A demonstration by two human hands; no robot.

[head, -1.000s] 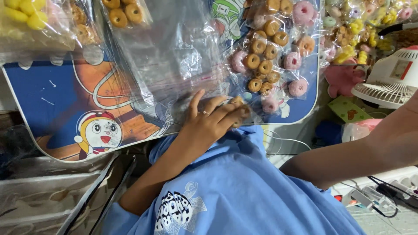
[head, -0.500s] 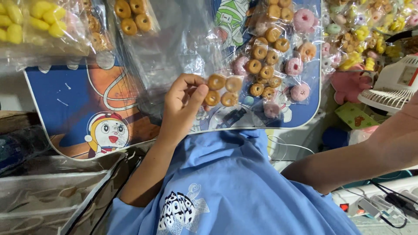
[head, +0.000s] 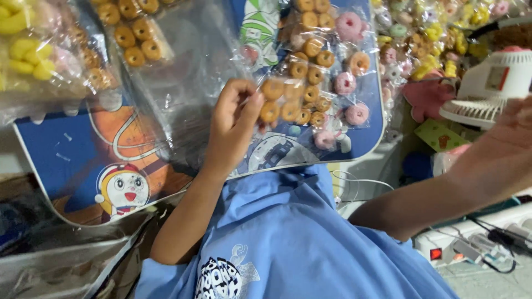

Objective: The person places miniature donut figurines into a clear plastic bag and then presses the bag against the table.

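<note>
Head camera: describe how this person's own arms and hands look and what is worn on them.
Both forearms are bare, with no gloves, watch or rings that show. The left hand shows whole; the right hand is partly cut off at the picture's edge. The person wears a light blue shirt with a black and white print on its front.

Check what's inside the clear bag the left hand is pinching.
Inside the clear bag held by the left hand are small tan ring-shaped pieces, about four showing. The fingers cover the bag's left edge, so anything there is hidden.
</note>
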